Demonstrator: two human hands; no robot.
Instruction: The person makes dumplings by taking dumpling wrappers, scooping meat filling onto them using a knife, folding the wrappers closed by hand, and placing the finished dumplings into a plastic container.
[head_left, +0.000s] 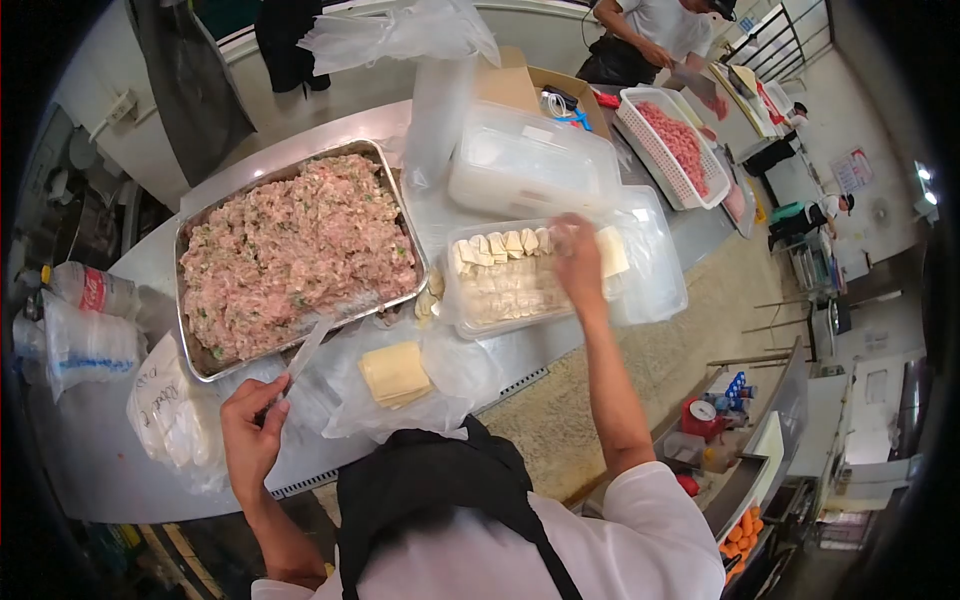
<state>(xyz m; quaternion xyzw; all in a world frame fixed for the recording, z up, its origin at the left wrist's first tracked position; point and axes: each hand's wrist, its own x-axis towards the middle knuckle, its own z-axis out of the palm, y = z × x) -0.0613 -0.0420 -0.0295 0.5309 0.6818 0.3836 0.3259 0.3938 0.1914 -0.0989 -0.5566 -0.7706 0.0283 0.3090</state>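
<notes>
My left hand (255,425) is closed around the handle of a flat-bladed metal spatula (308,352), whose tip reaches the near edge of the ground meat mix. That pink mix (300,245), flecked with green, fills a large metal tray (190,345). My right hand (578,265), smeared by motion, is over the right end of a plastic container (470,325). Inside the container are rows of folded dumplings (505,245). Beside that hand lies a pale square wrapper (611,251). Between my arms, a stack of square wrappers (393,372) rests on plastic film.
Behind the container are stacked lidded plastic boxes (535,155), and a translucent lid (650,260) lies to its right. Plastic bags (175,410) and a bottle (95,287) stand at left. A co-worker (655,35) handles meat near a white basket (680,150).
</notes>
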